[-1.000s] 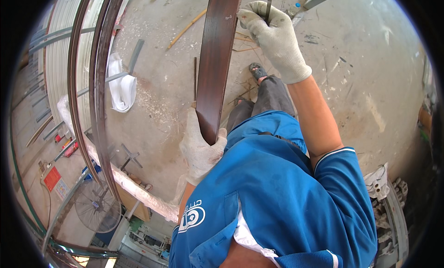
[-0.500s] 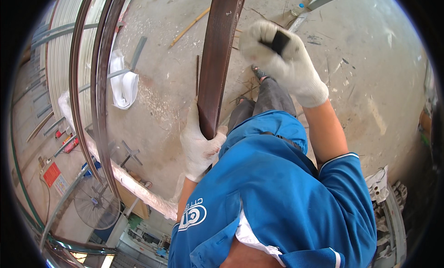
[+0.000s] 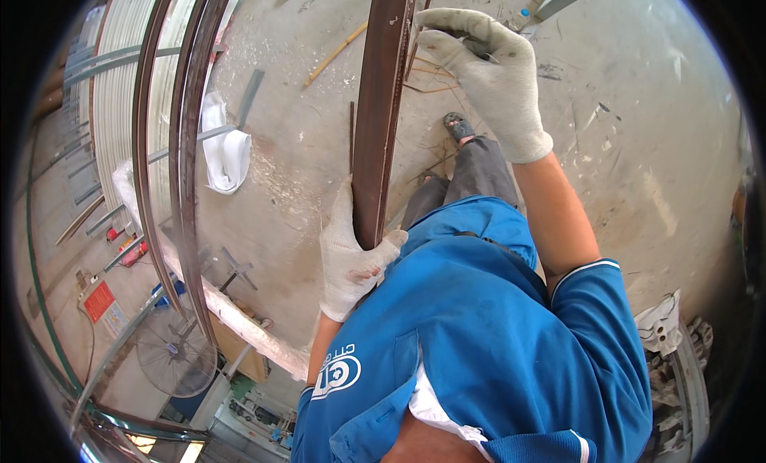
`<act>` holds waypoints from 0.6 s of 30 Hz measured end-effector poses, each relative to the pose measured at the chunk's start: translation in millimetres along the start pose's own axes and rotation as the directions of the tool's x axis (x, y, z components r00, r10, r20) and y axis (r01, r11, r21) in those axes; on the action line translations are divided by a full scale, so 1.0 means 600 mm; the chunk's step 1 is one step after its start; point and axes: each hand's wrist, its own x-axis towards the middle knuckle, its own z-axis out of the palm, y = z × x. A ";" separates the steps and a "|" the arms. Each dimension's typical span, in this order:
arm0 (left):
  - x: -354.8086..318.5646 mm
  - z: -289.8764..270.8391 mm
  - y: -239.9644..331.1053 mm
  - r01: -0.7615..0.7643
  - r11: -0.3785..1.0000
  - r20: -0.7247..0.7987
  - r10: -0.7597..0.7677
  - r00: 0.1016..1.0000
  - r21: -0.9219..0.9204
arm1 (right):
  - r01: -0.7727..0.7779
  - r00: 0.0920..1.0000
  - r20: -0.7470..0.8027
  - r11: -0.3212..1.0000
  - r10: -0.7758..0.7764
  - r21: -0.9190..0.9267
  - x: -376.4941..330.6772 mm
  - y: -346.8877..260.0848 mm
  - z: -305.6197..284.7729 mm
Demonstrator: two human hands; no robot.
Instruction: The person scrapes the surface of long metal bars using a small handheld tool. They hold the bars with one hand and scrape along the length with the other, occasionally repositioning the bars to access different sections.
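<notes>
A long dark brown profile bar (image 3: 381, 112) slants up from my waist and out past the upper edge. My gloved left hand (image 3: 351, 263) is wrapped around its lower end, thumb on the right side and fingers on the left. Just left of the bar, above those fingers, stands a thin brown strip (image 3: 352, 136). My gloved right hand (image 3: 495, 72) is beside the bar's upper right edge, its fingers bent toward it. A small black block (image 3: 477, 49) shows only as a dark patch inside those curled fingers.
Tall brown profiles (image 3: 187, 128) rise at left, before stacked white panels (image 3: 120, 88). White sheeting (image 3: 226, 156), a yellowish stick (image 3: 335, 54) and scraps lie on the concrete floor. A fan (image 3: 175, 351) stands lower left. A metal rack (image 3: 692, 383) is lower right.
My right hand has moved up and turned, bringing its fingertips nearer the bar; the black block is now mostly hidden. My left hand keeps its hold, with the view shifted slightly.
</notes>
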 end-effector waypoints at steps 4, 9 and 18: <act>-0.005 0.007 0.003 -0.020 0.990 -0.056 0.028 0.998 0.141 | 0.038 0.999 -0.014 0.973 -0.043 -0.229 0.001 -0.002 0.007; -0.006 0.019 0.003 -0.024 0.922 -0.155 0.091 0.984 0.386 | 0.031 0.998 -0.038 0.944 -0.046 -0.329 0.006 -0.008 0.007; -0.008 0.016 0.003 0.001 0.855 -0.166 0.099 0.981 0.519 | 0.122 0.990 -0.008 0.878 -0.141 -0.463 0.014 -0.009 0.015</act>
